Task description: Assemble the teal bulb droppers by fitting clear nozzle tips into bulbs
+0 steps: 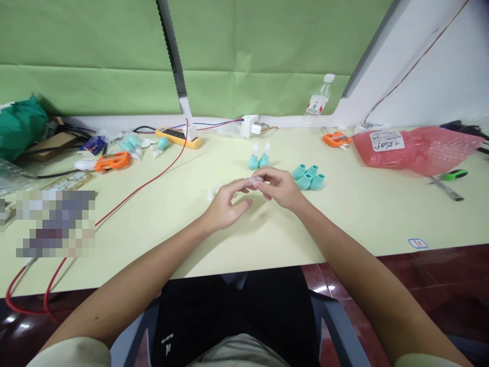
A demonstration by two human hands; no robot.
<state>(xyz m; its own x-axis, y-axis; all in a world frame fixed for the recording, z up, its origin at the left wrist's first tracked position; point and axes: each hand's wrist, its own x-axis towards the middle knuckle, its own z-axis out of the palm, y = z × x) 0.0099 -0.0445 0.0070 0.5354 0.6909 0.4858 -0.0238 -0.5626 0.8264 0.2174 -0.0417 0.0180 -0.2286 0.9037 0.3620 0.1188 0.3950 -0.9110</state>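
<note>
A small clear plastic piece (255, 180) is held above the table between my two hands; its exact kind I cannot make out. My right hand (280, 187) pinches it from the right. From the left, my left hand (229, 204) touches it with the fingers, its thumb apart from them. Behind the hands stand two teal bulb-shaped pieces (253, 161) with white pointed tips. Several open-topped teal bulbs (304, 181) are grouped just right of my right hand. Small white pieces (212, 193) lie partly hidden behind my left hand.
A red bubble-wrap bag (416, 150), an orange tool (336, 139) and a green-handled tool (454, 176) lie at the right. A plastic bottle (319, 99) stands at the back. A red cable (141, 187) crosses the left side near a yellow power strip (175, 137).
</note>
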